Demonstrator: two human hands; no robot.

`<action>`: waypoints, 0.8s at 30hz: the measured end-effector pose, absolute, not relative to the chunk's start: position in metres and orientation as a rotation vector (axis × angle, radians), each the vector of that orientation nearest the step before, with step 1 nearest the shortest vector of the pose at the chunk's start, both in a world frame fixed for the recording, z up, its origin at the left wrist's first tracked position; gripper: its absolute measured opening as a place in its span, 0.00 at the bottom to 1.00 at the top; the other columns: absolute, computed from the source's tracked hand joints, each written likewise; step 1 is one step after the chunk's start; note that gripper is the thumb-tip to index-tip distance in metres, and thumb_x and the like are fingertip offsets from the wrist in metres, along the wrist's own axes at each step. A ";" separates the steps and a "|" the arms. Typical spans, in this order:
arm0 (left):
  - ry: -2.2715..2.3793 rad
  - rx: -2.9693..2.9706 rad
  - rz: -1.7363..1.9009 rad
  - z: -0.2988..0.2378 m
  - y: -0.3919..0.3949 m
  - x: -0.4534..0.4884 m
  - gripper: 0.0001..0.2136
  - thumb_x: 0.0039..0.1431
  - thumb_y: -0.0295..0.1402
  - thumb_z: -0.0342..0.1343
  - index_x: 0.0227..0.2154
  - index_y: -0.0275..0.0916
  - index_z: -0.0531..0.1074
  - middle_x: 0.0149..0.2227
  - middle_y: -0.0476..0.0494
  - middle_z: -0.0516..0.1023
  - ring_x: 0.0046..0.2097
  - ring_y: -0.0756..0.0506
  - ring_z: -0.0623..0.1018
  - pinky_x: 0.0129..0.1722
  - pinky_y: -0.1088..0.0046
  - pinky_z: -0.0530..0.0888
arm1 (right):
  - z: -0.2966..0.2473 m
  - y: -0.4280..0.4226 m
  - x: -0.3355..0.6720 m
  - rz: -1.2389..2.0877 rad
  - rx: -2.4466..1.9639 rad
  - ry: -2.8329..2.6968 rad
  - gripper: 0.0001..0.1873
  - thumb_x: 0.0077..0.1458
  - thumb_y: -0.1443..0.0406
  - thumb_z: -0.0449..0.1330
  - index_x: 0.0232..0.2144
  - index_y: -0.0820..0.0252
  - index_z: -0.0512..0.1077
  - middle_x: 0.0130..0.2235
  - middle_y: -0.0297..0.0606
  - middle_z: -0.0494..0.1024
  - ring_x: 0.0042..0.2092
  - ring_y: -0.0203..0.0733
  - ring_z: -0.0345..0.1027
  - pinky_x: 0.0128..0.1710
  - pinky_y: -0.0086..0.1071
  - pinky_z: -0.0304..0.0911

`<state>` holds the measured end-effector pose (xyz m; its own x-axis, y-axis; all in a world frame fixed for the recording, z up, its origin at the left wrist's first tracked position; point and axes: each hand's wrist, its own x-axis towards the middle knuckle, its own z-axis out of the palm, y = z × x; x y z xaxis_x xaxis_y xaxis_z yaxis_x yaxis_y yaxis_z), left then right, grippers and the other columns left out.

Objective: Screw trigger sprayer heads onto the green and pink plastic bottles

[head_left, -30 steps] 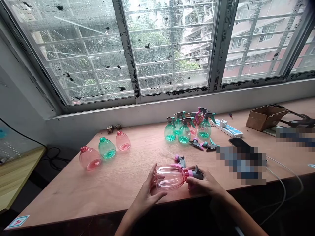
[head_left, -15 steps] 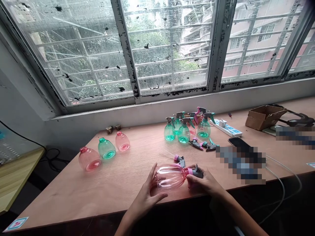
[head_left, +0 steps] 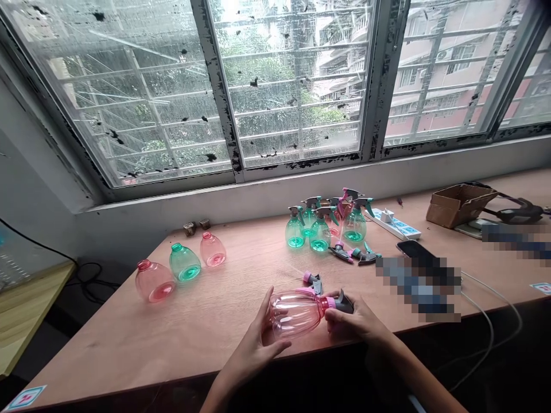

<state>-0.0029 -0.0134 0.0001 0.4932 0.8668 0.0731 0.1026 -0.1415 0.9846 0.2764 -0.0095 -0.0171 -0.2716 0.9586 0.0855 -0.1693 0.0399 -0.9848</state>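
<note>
A clear pink spray bottle point(head_left: 295, 315) lies on its side between my hands, close to the table's front edge. My left hand point(head_left: 263, 332) cups its base, with fingers behind it showing through the plastic and the thumb along the near side. At the neck, my right hand point(head_left: 350, 315) grips the grey and pink spray head point(head_left: 340, 303), which sits on the bottle's mouth. Just behind the bottle lies a loose pink and grey spray head point(head_left: 313, 280). Further back rest another pink-collared spray head point(head_left: 341, 252) and a green-collared one point(head_left: 364, 256).
Headless bottles stand at left: pink point(head_left: 155, 284), green point(head_left: 185, 264) and pink point(head_left: 212, 251). Several bottles with spray heads point(head_left: 319, 235) cluster at the back. Rightward are a power strip point(head_left: 396, 223), a phone point(head_left: 419, 255), cables and a cardboard box point(head_left: 458, 206).
The bottle seems slightly turned between my hands, with its base a little nearer the table edge. Both hands keep their hold; the whole view has shifted slightly.
</note>
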 end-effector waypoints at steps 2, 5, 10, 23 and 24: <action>0.886 1.574 0.814 0.001 -0.014 -0.003 0.53 0.54 0.35 0.68 0.70 0.47 0.34 0.60 0.36 0.70 0.64 0.36 0.67 0.66 0.54 0.58 | -0.019 -0.008 0.276 1.445 -0.898 -1.318 0.22 0.53 0.55 0.70 0.43 0.62 0.71 0.26 0.35 0.80 0.28 0.43 0.76 0.31 0.34 0.71; 0.911 1.516 0.811 0.002 -0.015 -0.003 0.52 0.53 0.37 0.68 0.70 0.45 0.37 0.61 0.35 0.70 0.64 0.35 0.66 0.66 0.53 0.58 | -0.024 -0.006 0.277 1.446 -0.901 -1.329 0.21 0.53 0.56 0.69 0.43 0.63 0.71 0.26 0.35 0.80 0.28 0.42 0.76 0.30 0.34 0.71; 0.907 1.495 0.809 0.004 -0.012 -0.004 0.45 0.55 0.39 0.67 0.70 0.45 0.46 0.64 0.36 0.67 0.67 0.34 0.62 0.67 0.53 0.57 | -0.026 -0.006 0.278 1.464 -0.905 -1.324 0.21 0.53 0.57 0.70 0.43 0.63 0.72 0.27 0.36 0.81 0.28 0.42 0.76 0.31 0.33 0.71; 0.876 1.444 0.815 0.011 -0.015 0.002 0.48 0.52 0.38 0.69 0.70 0.44 0.46 0.65 0.36 0.65 0.66 0.34 0.64 0.68 0.51 0.55 | -0.017 -0.009 0.277 1.440 -0.917 -1.337 0.19 0.54 0.57 0.69 0.42 0.63 0.71 0.26 0.35 0.80 0.28 0.41 0.76 0.32 0.34 0.70; 0.873 1.442 0.813 0.010 -0.014 0.001 0.46 0.53 0.38 0.68 0.69 0.43 0.47 0.63 0.35 0.67 0.65 0.34 0.65 0.67 0.51 0.55 | -0.018 -0.009 0.277 1.443 -0.920 -1.331 0.20 0.54 0.57 0.69 0.42 0.63 0.71 0.26 0.35 0.80 0.28 0.41 0.76 0.32 0.34 0.70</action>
